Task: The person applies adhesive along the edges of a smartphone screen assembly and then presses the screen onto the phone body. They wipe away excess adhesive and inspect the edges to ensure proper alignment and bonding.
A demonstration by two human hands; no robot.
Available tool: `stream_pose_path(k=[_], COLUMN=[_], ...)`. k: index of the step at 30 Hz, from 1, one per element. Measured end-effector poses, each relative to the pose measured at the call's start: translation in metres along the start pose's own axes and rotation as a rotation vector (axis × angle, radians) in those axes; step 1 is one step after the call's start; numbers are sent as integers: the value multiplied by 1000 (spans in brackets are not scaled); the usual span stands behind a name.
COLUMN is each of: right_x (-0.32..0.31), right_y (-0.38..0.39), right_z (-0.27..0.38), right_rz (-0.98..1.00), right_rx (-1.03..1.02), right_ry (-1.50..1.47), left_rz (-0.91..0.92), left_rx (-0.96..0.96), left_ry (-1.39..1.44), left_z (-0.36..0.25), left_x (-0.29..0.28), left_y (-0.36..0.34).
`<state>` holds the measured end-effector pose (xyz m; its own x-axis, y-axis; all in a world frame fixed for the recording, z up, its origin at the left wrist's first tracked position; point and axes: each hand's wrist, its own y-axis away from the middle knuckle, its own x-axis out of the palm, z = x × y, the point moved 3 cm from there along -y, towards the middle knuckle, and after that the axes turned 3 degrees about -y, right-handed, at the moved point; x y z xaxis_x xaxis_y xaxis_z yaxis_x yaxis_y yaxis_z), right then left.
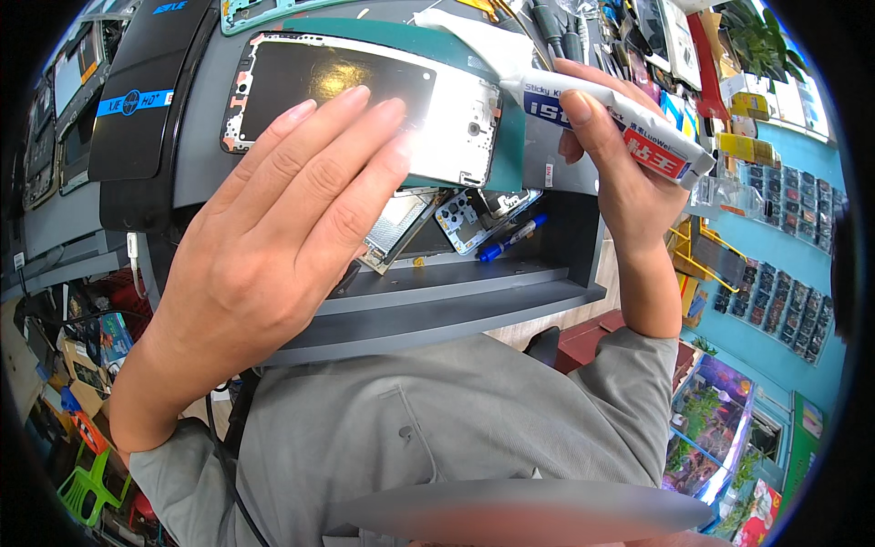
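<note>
My left hand [269, 237] stretches its fingers flat over a phone housing [451, 128] that lies on a green mat [509, 169]; the fingertips cover its lower edge, and whether they touch it is hard to tell. The housing has a dark panel, a shiny gold patch and a bright, glaring right end. My right hand [620, 182] is closed round a white glue tube [661, 137], its nozzle toward the housing's upper right corner, beside a white tissue [465, 32].
An open drawer [428, 326] below holds phone frames [460, 219] and a blue pen [510, 239]. A black device [146, 128] with a blue band sits left. Tools [565, 27] crowd the upper right. A cable [214, 456] hangs beside my lap.
</note>
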<state>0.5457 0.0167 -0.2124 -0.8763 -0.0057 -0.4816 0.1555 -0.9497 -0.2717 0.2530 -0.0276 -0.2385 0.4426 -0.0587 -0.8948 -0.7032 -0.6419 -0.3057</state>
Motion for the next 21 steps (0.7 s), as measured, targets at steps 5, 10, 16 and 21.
stream_pose_path(k=[5,10,16,21], right_x=[-4,-6,-18,-15], right_y=[2,5,13,28], right_z=[0,-3,11,8], right_rz=[16,-14,24,131], right_rx=[-45,-43,-60,111], right_ry=[64,97,129,-147], left_rz=[6,8,9,1], left_rx=[-3,3,-3,9], left_ry=[-6,-9,-8,18], left_z=[0,0,0,0], left_x=[0,0,0,-3], left_y=[0,-2,-1,2])
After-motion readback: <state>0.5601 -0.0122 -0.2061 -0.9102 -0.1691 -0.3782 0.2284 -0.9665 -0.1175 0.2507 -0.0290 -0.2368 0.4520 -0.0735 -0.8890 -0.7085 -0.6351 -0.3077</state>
